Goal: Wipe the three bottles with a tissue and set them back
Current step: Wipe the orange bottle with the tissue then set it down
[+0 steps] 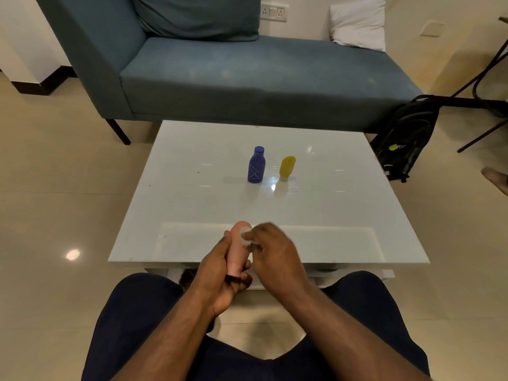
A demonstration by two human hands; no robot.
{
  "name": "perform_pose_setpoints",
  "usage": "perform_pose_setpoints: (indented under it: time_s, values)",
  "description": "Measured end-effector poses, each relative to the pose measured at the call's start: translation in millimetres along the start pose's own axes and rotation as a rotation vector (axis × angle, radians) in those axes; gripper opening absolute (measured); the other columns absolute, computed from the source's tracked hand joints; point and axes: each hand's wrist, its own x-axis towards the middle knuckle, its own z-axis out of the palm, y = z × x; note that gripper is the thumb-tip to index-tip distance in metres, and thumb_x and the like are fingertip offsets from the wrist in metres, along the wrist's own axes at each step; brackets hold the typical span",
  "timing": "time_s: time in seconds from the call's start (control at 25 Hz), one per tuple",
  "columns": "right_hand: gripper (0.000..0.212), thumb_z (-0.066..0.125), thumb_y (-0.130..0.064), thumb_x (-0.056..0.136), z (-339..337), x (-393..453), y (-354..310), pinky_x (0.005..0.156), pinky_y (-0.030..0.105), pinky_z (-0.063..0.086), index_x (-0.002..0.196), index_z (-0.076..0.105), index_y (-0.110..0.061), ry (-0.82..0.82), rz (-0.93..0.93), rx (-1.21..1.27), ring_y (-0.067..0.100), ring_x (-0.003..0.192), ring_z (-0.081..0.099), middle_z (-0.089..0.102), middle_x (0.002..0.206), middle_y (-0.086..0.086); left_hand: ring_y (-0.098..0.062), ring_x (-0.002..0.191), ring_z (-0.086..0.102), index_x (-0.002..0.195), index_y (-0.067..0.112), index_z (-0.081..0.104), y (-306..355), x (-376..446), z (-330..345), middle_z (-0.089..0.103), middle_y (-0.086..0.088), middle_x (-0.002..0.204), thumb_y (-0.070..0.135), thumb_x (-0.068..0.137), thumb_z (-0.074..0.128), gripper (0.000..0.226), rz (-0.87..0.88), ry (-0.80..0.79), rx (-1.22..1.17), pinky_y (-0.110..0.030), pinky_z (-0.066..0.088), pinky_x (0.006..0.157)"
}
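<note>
My left hand (220,273) grips a pink bottle (238,247) over the near edge of the white table (192,188), its rounded end pointing away from me. My right hand (272,254) pinches a small white tissue (245,236) against the bottle's upper part. A blue bottle (256,166) stands upright near the table's middle. Just to its right a yellow bottle (286,167) stands on its cap.
A blue sofa (247,78) with a white pillow (358,23) runs behind the table. A black backpack (406,138) leans on the floor at the right, beside dark chair legs (483,78). My knees flank the table's near edge.
</note>
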Motion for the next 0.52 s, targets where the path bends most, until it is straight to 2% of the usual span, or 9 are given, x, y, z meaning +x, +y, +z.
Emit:
perform_pose_setpoints:
  time_s: [0.04,0.12,0.16,0.24,0.32,0.36,0.4,0.48,0.52]
  values:
    - [0.022,0.057,-0.001,0.084,-3,10,4,0.081,0.034,0.053,0.099,0.070,-0.011,0.033,0.036,0.000,0.015,0.090,0.060,0.063,0.099,0.002,-0.022,0.073,0.060,0.131,0.011,0.058,-1,0,1,0.063,-0.020,0.106,0.052,0.099,0.050,0.053,0.006,0.005,0.010,-0.030,0.051,0.052]
    - [0.022,0.061,-0.002,0.082,-5,17,4,0.082,0.036,0.052,0.101,0.069,-0.010,0.007,0.029,-0.027,0.017,0.093,0.059,0.062,0.101,0.004,-0.020,0.068,0.062,0.131,0.012,0.058,-1,-1,1,0.067,-0.017,0.100,0.057,0.099,0.045,0.057,0.012,-0.018,0.021,-0.029,0.050,0.049]
    - [0.026,0.066,-0.004,0.078,-3,12,-1,0.083,0.036,0.052,0.103,0.069,-0.011,-0.049,-0.008,-0.069,0.019,0.095,0.057,0.062,0.103,0.004,-0.021,0.070,0.067,0.132,0.013,0.059,-1,-2,1,0.071,-0.016,0.098,0.062,0.099,0.039,0.062,0.011,-0.049,0.028,-0.031,0.052,0.053]
    - [0.029,0.072,-0.010,0.075,2,-10,-16,0.080,0.032,0.050,0.104,0.070,-0.016,-0.140,-0.138,-0.185,0.019,0.094,0.054,0.064,0.103,0.002,-0.027,0.090,0.075,0.131,0.016,0.061,-1,-2,-1,0.076,-0.016,0.107,0.072,0.095,0.029,0.074,0.003,-0.101,0.033,-0.042,0.059,0.073]
    - [0.028,0.072,-0.014,0.076,2,-26,-24,0.077,0.027,0.049,0.104,0.070,-0.019,-0.201,-0.232,-0.207,0.016,0.093,0.053,0.064,0.101,-0.001,-0.033,0.105,0.073,0.129,0.020,0.062,0,-2,-4,0.075,-0.017,0.117,0.079,0.090,0.026,0.079,-0.005,-0.119,0.031,-0.051,0.057,0.087]
    - [0.029,0.073,-0.013,0.075,-1,-24,-22,0.076,0.027,0.048,0.104,0.070,-0.019,-0.227,-0.243,-0.202,0.016,0.092,0.053,0.064,0.100,-0.001,-0.031,0.102,0.074,0.128,0.021,0.064,0,-2,-4,0.075,-0.016,0.115,0.081,0.088,0.024,0.082,0.000,-0.124,0.046,-0.048,0.057,0.083]
    - [0.031,0.074,-0.012,0.073,-3,-18,-17,0.075,0.028,0.049,0.103,0.069,-0.018,-0.228,-0.239,-0.200,0.018,0.091,0.053,0.064,0.100,0.000,-0.027,0.091,0.074,0.128,0.021,0.065,-1,-1,-3,0.076,-0.014,0.107,0.083,0.086,0.024,0.085,0.008,-0.123,0.070,-0.041,0.056,0.073]
    - [0.035,0.075,-0.006,0.070,-6,5,3,0.077,0.034,0.051,0.103,0.069,-0.015,-0.153,-0.172,-0.200,0.022,0.092,0.055,0.064,0.102,0.004,-0.020,0.066,0.061,0.130,0.019,0.064,-5,-2,1,0.071,-0.011,0.088,0.084,0.081,0.028,0.089,0.010,-0.098,0.109,-0.030,0.046,0.053]
    - [0.036,0.074,-0.004,0.071,-9,14,10,0.080,0.035,0.051,0.105,0.069,-0.015,-0.101,-0.108,-0.198,0.022,0.095,0.055,0.063,0.104,0.004,-0.018,0.061,0.056,0.130,0.019,0.063,-6,0,1,0.068,-0.011,0.084,0.084,0.079,0.031,0.088,0.012,-0.087,0.115,-0.028,0.043,0.049]
